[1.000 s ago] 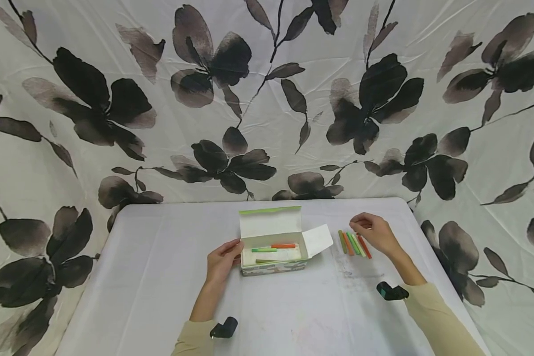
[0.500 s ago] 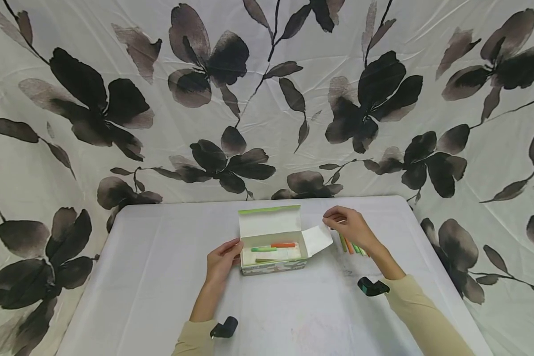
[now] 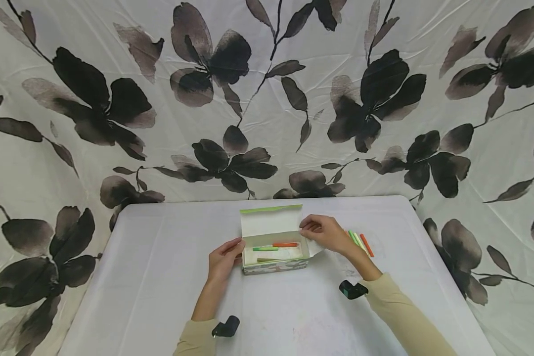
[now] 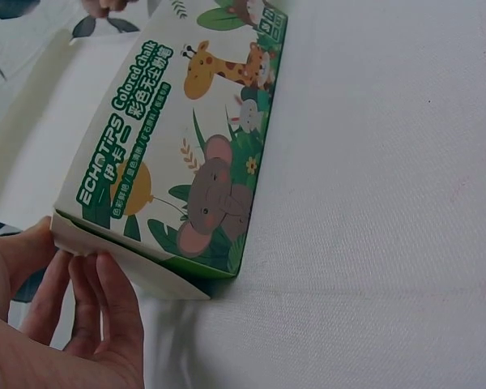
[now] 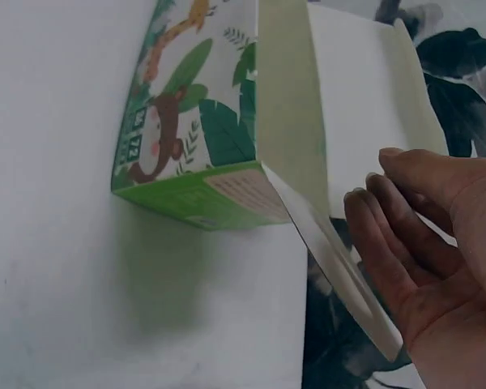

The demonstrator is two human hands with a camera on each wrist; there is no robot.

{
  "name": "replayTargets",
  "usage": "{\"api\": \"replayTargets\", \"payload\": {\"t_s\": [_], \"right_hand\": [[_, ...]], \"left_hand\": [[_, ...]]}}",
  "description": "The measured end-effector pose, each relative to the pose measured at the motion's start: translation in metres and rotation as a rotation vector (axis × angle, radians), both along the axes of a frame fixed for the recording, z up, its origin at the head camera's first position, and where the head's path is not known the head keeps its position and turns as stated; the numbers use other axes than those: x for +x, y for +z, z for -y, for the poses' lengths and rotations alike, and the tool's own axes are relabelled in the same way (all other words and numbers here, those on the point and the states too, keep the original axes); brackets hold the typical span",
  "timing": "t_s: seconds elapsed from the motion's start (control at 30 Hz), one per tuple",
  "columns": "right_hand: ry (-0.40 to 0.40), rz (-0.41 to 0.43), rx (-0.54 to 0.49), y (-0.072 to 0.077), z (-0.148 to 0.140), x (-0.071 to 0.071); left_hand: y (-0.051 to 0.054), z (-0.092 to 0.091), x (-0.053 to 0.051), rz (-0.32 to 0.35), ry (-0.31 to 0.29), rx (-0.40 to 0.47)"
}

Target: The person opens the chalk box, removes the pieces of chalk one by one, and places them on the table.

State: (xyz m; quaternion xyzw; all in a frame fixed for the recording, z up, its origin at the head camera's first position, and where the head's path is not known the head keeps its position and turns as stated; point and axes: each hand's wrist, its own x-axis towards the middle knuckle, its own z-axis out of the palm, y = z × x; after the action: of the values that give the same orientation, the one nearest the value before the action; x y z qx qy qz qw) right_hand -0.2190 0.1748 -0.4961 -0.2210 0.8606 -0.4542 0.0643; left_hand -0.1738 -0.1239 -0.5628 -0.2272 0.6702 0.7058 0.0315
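Observation:
An opened colored chalk box (image 3: 276, 267), printed with cartoon animals, sits mid-table with its lid (image 3: 271, 221) raised. Inside it lie an orange chalk stick (image 3: 286, 244), a green one (image 3: 265, 249) and an olive one (image 3: 267, 260). At the box's left end, my left hand (image 3: 222, 259) pinches the end flap (image 4: 138, 267) between thumb and fingers, as the left wrist view shows. My right hand (image 3: 327, 232) hovers over the right end flap (image 5: 340, 267), fingers loosely bent and holding nothing. Part of that flap is hidden behind the hand in the head view.
Several chalk sticks lie in a row right of the box, among them a red one (image 3: 367, 245); my right forearm hides some. A white cloth covers the table (image 3: 160, 277). Behind it hangs a floral curtain (image 3: 293, 123).
My right hand has moved left from above the loose chalk row to the box's right end. My left hand stays at the left end. The chalk inside has not moved.

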Motion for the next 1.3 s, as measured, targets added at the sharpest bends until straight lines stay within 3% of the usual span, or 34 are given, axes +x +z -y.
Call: {"api": "replayTargets", "payload": {"t_s": [0.3, 0.6, 0.9, 1.1, 1.3], "right_hand": [[0.162, -0.010, -0.007, -0.014, 0.026, -0.001], [0.268, 0.019, 0.030, -0.029, 0.049, -0.001], [0.328, 0.070, 0.168, -0.040, 0.065, -0.006], [0.370, 0.093, 0.294, -0.041, 0.072, -0.009], [0.408, 0.114, 0.357, -0.038, 0.079, -0.011]], "left_hand": [[0.000, 0.000, 0.001, -0.014, 0.000, 0.022], [-0.001, 0.001, 0.000, -0.007, -0.002, 0.016], [-0.002, 0.000, 0.001, -0.021, 0.001, 0.025], [0.000, -0.001, 0.003, -0.020, 0.004, 0.024], [0.000, -0.001, 0.003, -0.024, 0.000, 0.005]]}}
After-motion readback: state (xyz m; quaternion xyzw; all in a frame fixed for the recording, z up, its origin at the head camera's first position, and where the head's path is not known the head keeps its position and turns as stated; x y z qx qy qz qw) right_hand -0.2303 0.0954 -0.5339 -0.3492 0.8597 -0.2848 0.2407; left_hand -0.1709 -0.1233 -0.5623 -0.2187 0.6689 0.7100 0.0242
